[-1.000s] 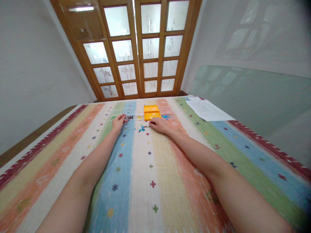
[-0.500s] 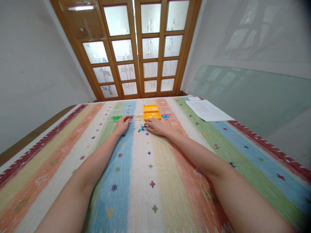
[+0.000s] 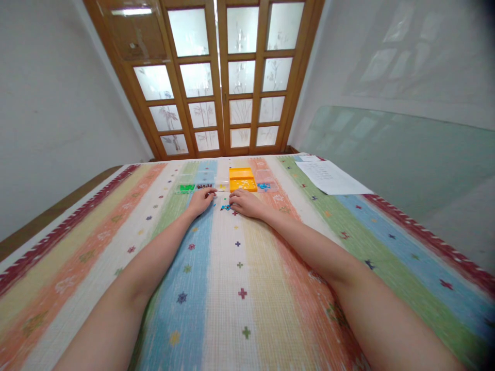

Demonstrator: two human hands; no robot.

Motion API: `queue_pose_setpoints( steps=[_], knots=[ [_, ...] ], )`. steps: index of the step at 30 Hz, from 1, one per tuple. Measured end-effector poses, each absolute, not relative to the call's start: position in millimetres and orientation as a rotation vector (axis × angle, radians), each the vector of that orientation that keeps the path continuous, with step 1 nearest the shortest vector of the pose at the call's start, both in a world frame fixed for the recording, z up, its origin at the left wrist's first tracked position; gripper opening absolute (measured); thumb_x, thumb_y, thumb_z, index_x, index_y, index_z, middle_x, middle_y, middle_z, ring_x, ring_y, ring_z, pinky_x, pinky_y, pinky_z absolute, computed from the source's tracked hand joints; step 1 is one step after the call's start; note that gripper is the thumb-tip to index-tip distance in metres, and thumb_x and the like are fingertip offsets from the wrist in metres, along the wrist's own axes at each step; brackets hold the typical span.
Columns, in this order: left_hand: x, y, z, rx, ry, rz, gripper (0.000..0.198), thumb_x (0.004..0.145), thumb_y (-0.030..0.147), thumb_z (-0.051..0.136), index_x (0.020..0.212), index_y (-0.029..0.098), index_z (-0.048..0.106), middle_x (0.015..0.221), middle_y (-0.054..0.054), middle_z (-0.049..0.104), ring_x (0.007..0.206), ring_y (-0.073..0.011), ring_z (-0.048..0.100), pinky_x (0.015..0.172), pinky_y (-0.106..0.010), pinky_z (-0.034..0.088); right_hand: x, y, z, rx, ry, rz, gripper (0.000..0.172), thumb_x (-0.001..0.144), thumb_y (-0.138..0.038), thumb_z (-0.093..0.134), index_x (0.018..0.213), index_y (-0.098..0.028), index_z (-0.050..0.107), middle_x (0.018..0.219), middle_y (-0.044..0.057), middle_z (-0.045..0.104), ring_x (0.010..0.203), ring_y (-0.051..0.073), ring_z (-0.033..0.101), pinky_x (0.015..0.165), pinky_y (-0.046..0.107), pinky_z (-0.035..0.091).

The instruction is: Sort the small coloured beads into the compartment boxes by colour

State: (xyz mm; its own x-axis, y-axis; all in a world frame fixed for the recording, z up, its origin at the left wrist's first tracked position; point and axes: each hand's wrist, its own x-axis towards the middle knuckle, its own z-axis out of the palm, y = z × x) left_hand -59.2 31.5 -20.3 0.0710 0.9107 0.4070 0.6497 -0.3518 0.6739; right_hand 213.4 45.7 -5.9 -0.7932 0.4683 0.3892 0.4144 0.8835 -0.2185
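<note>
My left hand rests low over the cloth, its thumb and fingers pinched together at the front edge of the clear boxes. Whatever it pinches is too small to make out. Beside the small pile of blue and dark pieces, my right hand lies palm down with bent fingers; its fingertips are partly hidden. Behind the hands, clear boxes hold green pieces, dark red pieces, yellow pieces and blue pieces. An open yellow case with white pieces stands behind my right hand.
A striped tablecloth covers the table. Printed paper sheets lie at the back right. Beyond the table stand wooden doors with glass panes, and a pale glass panel leans along the right wall.
My left hand has shifted slightly right and toward me, uncovering the dark red pieces. My right hand has moved very little, its fingers a bit more drawn in by the pile.
</note>
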Motion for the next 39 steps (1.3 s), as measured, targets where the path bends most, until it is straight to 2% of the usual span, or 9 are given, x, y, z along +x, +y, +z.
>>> queue_pose_setpoints(
  steps=[6,13,19,23,29,36,39],
  knots=[
    [-61.2,33.3,-24.3,2.087,1.553,1.137,0.03,0.094,0.021,0.061,0.116,0.021,0.081,0.104,-0.008,0.082,0.087,-0.0242,0.072,0.096,-0.04,0.056,213.3,47.5,-8.1,-0.597,-2.622,0.166,0.019,0.102,-0.022,0.065,0.114,-0.022,0.079,0.122,0.011,0.072,0.115,0.026,0.063,0.103,0.041,0.048],
    [-60.0,32.5,-23.8,2.085,1.554,1.125,0.028,0.092,0.023,0.063,0.112,0.023,0.082,0.102,-0.007,0.082,0.091,-0.0255,0.073,0.097,-0.041,0.056,216.1,46.3,-5.4,-0.586,-2.611,0.211,0.017,0.099,-0.02,0.066,0.11,-0.021,0.078,0.116,0.011,0.073,0.111,0.026,0.064,0.099,0.038,0.049],
    [-50.9,25.8,-22.8,2.176,1.5,1.075,0.026,0.094,0.025,0.062,0.111,0.024,0.081,0.108,-0.008,0.081,0.095,-0.0256,0.072,0.096,-0.04,0.056,220.5,47.6,-5.0,-0.633,-2.561,0.274,0.017,0.1,-0.017,0.062,0.105,-0.02,0.078,0.111,0.011,0.075,0.106,0.025,0.065,0.096,0.037,0.049],
    [-41.6,18.1,-15.8,2.315,1.437,1.027,0.025,0.096,0.024,0.06,0.11,0.022,0.081,0.114,-0.009,0.079,0.106,-0.0267,0.071,0.102,-0.042,0.054,224.4,52.7,-6.6,-0.775,-2.419,0.364,0.015,0.1,-0.018,0.062,0.107,-0.02,0.076,0.111,0.008,0.076,0.105,0.023,0.066,0.094,0.034,0.049],
    [-34.5,11.9,-8.4,2.471,1.389,0.934,0.026,0.098,0.025,0.059,0.113,0.023,0.08,0.118,-0.011,0.077,0.113,-0.028,0.069,0.107,-0.044,0.052,229.5,61.4,-9.1,-0.897,-2.286,0.443,0.015,0.099,-0.022,0.061,0.104,-0.02,0.075,0.105,0.007,0.078,0.092,0.021,0.068,0.084,0.03,0.049],
    [-35.0,15.0,-14.9,2.569,1.317,0.865,0.028,0.099,0.027,0.059,0.116,0.023,0.081,0.13,-0.012,0.075,0.127,-0.03,0.065,0.116,-0.049,0.048,250.9,86.8,-13.7,-1.046,-1.955,0.386,0.019,0.09,-0.025,0.055,0.097,-0.02,0.072,0.1,0.008,0.077,0.093,0.023,0.067,0.088,0.035,0.052],
    [-34.7,15.5,-16.2,2.576,1.26,0.855,0.027,0.098,0.026,0.059,0.111,0.023,0.083,0.129,-0.012,0.076,0.126,-0.0307,0.066,0.115,-0.05,0.048,267.0,96.9,-11.3,-1.148,-1.778,0.346,0.022,0.088,-0.025,0.052,0.096,-0.021,0.072,0.101,0.007,0.076,0.094,0.024,0.066,0.088,0.035,0.051]
  ],
)
